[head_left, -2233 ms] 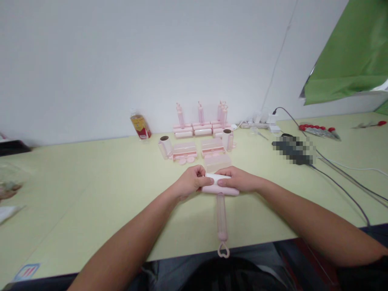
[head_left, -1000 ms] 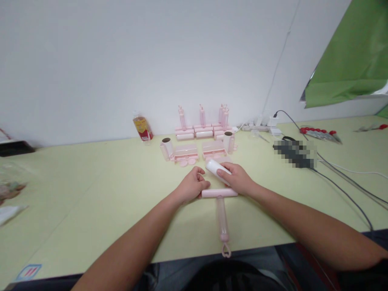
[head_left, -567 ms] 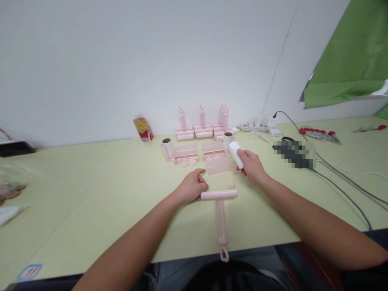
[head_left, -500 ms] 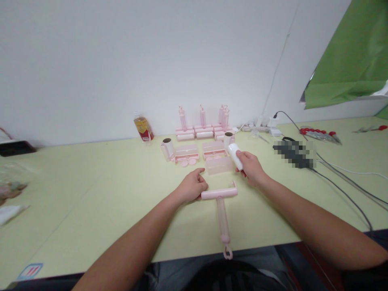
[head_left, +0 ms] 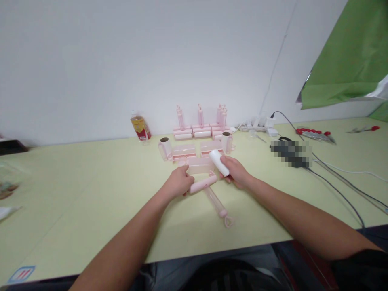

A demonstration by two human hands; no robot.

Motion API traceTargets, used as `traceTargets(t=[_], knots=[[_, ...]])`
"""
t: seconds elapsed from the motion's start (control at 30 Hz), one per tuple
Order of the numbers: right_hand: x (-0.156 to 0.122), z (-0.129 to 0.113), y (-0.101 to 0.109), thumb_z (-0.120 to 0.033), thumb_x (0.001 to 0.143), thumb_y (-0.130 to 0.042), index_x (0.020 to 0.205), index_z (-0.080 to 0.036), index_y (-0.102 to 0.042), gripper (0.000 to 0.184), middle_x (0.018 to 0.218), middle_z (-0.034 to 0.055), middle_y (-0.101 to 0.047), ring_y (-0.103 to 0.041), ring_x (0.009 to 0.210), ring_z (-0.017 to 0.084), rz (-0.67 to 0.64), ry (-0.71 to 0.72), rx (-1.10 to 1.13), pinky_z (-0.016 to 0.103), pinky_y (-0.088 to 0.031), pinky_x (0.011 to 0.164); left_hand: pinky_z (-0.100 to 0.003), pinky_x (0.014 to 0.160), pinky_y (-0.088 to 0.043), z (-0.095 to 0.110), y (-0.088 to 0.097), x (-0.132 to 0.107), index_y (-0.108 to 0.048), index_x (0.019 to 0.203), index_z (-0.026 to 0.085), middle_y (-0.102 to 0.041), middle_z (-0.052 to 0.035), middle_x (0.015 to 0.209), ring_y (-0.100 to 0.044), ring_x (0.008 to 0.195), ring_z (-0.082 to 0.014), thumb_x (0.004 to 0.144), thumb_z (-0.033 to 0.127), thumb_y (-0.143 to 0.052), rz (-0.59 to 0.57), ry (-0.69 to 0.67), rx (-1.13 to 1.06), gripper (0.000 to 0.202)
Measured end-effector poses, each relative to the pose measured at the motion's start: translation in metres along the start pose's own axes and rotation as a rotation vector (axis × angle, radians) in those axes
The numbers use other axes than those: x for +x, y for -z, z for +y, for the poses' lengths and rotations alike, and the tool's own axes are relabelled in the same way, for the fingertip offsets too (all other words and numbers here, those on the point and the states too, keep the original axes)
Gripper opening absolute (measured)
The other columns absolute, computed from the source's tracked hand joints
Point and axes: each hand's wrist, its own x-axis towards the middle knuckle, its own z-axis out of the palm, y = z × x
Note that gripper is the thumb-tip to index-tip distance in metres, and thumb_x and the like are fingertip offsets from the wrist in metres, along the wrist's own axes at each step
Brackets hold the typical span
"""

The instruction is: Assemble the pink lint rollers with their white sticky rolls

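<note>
My left hand (head_left: 179, 182) is closed on the left end of a pink lint roller handle (head_left: 203, 184), whose clear grip (head_left: 216, 202) slants down to the right and ends in a pink loop. Between the fingers and thumb of my right hand (head_left: 238, 171) is a white lint roll (head_left: 218, 162), tilted and held just above the handle's right end. Behind both hands lies a clear plastic cover (head_left: 200, 165). Two more rolls stand farther back, a left one (head_left: 165, 148) and a right one (head_left: 226, 139), their brown cores showing.
Several pink lint rollers (head_left: 202, 131) stand by the wall. A bottle with a yellow and red label (head_left: 141, 128) is to their left. On the right lie a power strip (head_left: 256, 127), a blurred-out black object (head_left: 291, 153), cables and red-tipped tools (head_left: 315, 134).
My left hand has lifted and turned the handle, its grip swinging to the right. My right hand has brought the white roll left, close to the handle's end.
</note>
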Motion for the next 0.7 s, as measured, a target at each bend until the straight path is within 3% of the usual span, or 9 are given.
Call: traceTargets(t=[0.1, 0.2, 0.27, 0.43, 0.57, 0.7], knots=[[0.001, 0.0, 0.002, -0.066, 0.086, -0.059, 0.098, -0.02, -0.055, 0.048, 0.056, -0.0036, -0.057, -0.045, 0.037, 0.009, -0.034, -0.003, -0.001, 0.018, -0.029, 0.027, -0.022, 0.036, -0.034, -0.004, 0.001, 0.002, -0.051, 0.137, 0.007, -0.06, 0.0034, 0.055, -0.052, 0.034, -0.0141, 0.069, 0.01, -0.057, -0.012, 0.014, 0.018, 0.069], [0.003, 0.0, 0.005, -0.066, 0.087, -0.058, 0.099, -0.019, -0.056, 0.048, 0.056, -0.0029, -0.057, -0.046, 0.038, 0.009, -0.015, 0.007, -0.015, 0.018, -0.029, 0.027, -0.022, 0.036, -0.038, -0.009, 0.002, 0.006, -0.028, 0.152, 0.014, -0.064, 0.0032, 0.068, -0.056, 0.038, -0.0145, 0.071, 0.012, -0.058, -0.004, -0.002, 0.026, 0.086], [0.003, -0.001, 0.007, -0.065, 0.086, -0.059, 0.099, -0.019, -0.057, 0.047, 0.058, -0.0031, -0.055, -0.05, 0.041, 0.01, 0.027, 0.027, -0.03, 0.018, -0.03, 0.028, -0.021, 0.036, -0.04, -0.012, 0.004, 0.009, -0.023, 0.149, 0.019, -0.063, 0.0042, 0.073, -0.056, 0.04, -0.0133, 0.072, 0.014, -0.061, -0.01, -0.029, 0.03, 0.086], [-0.003, -0.01, 0.013, -0.058, 0.085, -0.063, 0.099, -0.018, -0.059, 0.042, 0.056, -0.0045, -0.052, -0.049, 0.04, 0.01, 0.086, 0.07, -0.094, 0.018, -0.031, 0.028, -0.02, 0.037, -0.039, -0.013, 0.011, 0.008, -0.037, 0.112, 0.023, -0.054, 0.0083, 0.069, -0.051, 0.039, -0.0102, 0.072, 0.014, -0.062, -0.084, -0.096, 0.053, 0.047], [-0.011, -0.019, 0.016, -0.047, 0.084, -0.062, 0.102, -0.015, -0.063, 0.036, 0.055, -0.0033, -0.056, -0.05, 0.04, 0.011, -0.003, 0.052, -0.122, 0.02, -0.037, 0.031, -0.019, 0.042, -0.035, -0.009, 0.014, 0.006, -0.043, 0.088, 0.022, -0.05, 0.0067, 0.07, -0.049, 0.047, -0.009, 0.073, 0.017, -0.062, -0.11, -0.19, 0.133, 0.024], [-0.017, -0.024, 0.017, -0.036, 0.08, -0.06, 0.117, -0.015, -0.063, 0.042, 0.064, -0.0016, -0.061, -0.057, 0.048, 0.013, -0.119, 0.032, -0.113, 0.022, -0.045, 0.037, -0.022, 0.053, -0.031, -0.004, 0.016, 0.006, -0.051, 0.071, 0.018, -0.051, 0.0036, 0.065, -0.044, 0.058, -0.0109, 0.073, 0.017, -0.064, -0.06, -0.305, 0.26, 0.013]])
